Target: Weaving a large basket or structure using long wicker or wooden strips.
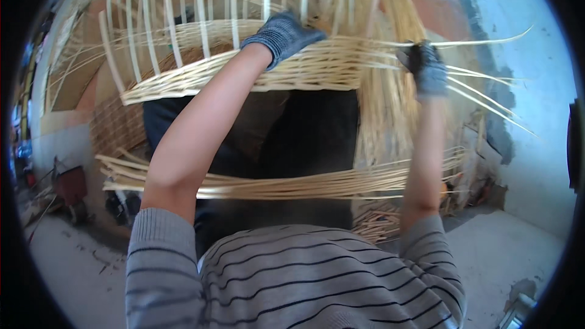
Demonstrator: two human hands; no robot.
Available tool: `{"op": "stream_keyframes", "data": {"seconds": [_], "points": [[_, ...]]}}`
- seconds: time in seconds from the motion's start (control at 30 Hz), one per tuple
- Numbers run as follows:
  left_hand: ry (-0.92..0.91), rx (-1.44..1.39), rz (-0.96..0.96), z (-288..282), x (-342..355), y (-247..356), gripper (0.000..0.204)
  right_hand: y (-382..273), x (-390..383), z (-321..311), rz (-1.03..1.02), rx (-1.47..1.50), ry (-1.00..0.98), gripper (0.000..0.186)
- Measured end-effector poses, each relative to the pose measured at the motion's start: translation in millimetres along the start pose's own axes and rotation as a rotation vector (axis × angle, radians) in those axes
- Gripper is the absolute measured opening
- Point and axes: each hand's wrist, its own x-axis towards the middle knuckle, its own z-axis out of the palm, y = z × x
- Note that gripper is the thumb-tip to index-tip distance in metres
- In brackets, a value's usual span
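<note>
Wicker basket wall (pixel 317 73) apparently being woven: left hand's (pixel 283 36) grip unclear, strands (pixel 463 43) clasped by right hand (pixel 425 67); snug threading likely needed next.

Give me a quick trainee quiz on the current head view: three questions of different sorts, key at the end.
1. Relative to the woven wicker, the gloved left hand is:
A) down below its lower edge
B) at its upper edge
C) far off to its left

2. True or false: the bundle of pale rods lies nearer the person's torso than the woven wicker does.

3. Fill in: thin pale strands stick out past the right hand toward the picture's ____ side.

Key: 1. B; 2. True; 3. right
</note>
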Motion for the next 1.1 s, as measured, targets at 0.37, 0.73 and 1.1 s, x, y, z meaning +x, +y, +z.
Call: {"op": "stream_keyframes", "data": {"seconds": [0.37, 0.73, 1.1], "points": [[-0.022, 0.107, 0.433, 48.6, -273.2, -252.4, 0.019, 79.3, -254.5, 75.7, -0.336, -1.015, -1.178, 0.023], [-0.124, 0.074, 0.273, 47.3, -268.8, -263.3, 0.026, 43.2, -255.9, 83.7, -0.851, -0.859, -0.794, 0.026], [-0.289, 0.139, -0.06, 26.2, -284.5, -292.4, 0.034, 18.8, -287.9, 63.1, -0.844, -0.836, -1.088, 0.031]]}}
